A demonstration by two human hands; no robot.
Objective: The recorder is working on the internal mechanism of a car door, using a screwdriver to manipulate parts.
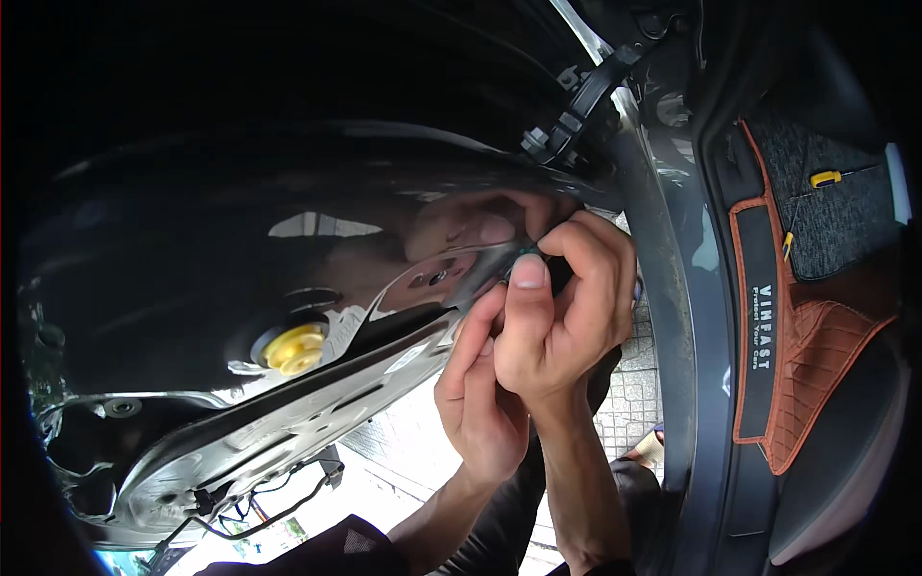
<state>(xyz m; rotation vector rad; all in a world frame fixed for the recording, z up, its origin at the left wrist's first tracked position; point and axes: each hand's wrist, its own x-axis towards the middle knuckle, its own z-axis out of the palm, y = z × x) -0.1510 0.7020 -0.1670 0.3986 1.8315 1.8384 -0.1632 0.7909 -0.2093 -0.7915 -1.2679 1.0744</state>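
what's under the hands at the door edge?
Both hands, left hand and right hand, pinch a small green-tipped part against the glossy black door panel. Only its tip shows; fingers cover the rest. Paving tiles lie below.

Both hands meet at the edge of a glossy black car door: the right hand [562, 307] pinches a small green part [527, 252], and the left hand [480, 394] presses in just beneath it. A yellow plug [296, 348] sits well left of them, and an orange-trimmed floor mat [816, 326] lies to their right.
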